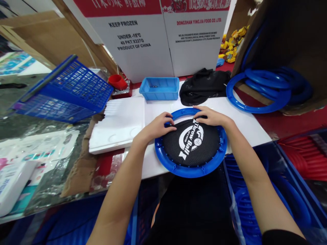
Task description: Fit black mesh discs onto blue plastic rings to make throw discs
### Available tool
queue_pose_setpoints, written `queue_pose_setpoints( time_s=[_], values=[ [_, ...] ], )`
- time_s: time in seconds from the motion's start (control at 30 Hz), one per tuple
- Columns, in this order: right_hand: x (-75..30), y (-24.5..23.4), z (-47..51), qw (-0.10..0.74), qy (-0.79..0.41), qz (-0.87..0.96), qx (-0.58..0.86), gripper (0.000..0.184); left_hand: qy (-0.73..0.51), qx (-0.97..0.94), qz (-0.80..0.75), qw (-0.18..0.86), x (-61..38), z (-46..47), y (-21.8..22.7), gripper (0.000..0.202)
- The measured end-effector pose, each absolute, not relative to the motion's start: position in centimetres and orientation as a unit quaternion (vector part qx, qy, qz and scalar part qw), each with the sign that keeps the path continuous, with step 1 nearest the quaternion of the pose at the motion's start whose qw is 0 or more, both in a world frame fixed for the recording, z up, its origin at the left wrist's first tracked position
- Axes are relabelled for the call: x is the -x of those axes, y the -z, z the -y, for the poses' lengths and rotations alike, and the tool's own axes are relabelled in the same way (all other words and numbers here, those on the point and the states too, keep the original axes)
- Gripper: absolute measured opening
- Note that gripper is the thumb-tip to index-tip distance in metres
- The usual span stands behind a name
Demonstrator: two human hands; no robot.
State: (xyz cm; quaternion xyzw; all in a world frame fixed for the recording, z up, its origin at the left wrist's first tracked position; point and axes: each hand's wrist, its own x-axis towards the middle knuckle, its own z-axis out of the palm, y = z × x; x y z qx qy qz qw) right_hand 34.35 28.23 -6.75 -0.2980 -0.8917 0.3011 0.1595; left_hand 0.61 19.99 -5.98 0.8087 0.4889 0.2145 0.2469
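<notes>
A round blue plastic ring (168, 165) lies at the table's front edge. Across it stretches a black mesh (173, 146) printed with white "Throw Ball" lettering. Along the lower and side parts the mesh meets the ring; at the far side a gap shows between its edge and the ring. My left hand (163, 125) is closed on the mesh's far left edge, thumb on top and fingers curled by the rim. My right hand (209, 116) pinches the mesh's far right edge, with its index finger stretched over the ring. The fingertips are partly hidden.
A light-blue tray (159, 96) and a pile of black mesh (204, 85) lie behind the ring. Blue rings (258, 108) spill from a carton at right. A white foam block (117, 131) and tilted blue basket (66, 92) are at left. White cartons (153, 58) stand behind.
</notes>
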Motion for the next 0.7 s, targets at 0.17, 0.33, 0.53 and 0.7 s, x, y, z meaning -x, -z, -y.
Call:
queue_pose_setpoints(
  time_s=[0.17, 0.33, 0.53, 0.7],
  values=[
    [-34.4, 6.6, -28.2, 0.153, -0.292, 0.886, 0.327, 0.028, -0.255, -0.761, -0.518, 0.295, -0.7, -20.0, 5.6, 0.028],
    [-34.5, 5.7, -28.4, 0.216, -0.301, 0.876, 0.310, 0.016, -0.291, -0.715, -0.534, 0.345, -0.6, -20.0, 5.4, 0.026],
    [-34.6, 6.3, -28.7, 0.253, -0.328, 0.844, 0.342, 0.022, -0.347, -0.667, -0.556, 0.354, -0.7, -20.0, 5.9, 0.027],
    [-34.4, 6.7, -28.9, 0.265, -0.344, 0.822, 0.368, 0.021, -0.385, -0.619, -0.558, 0.396, -0.7, -20.2, 6.3, 0.029]
  ],
)
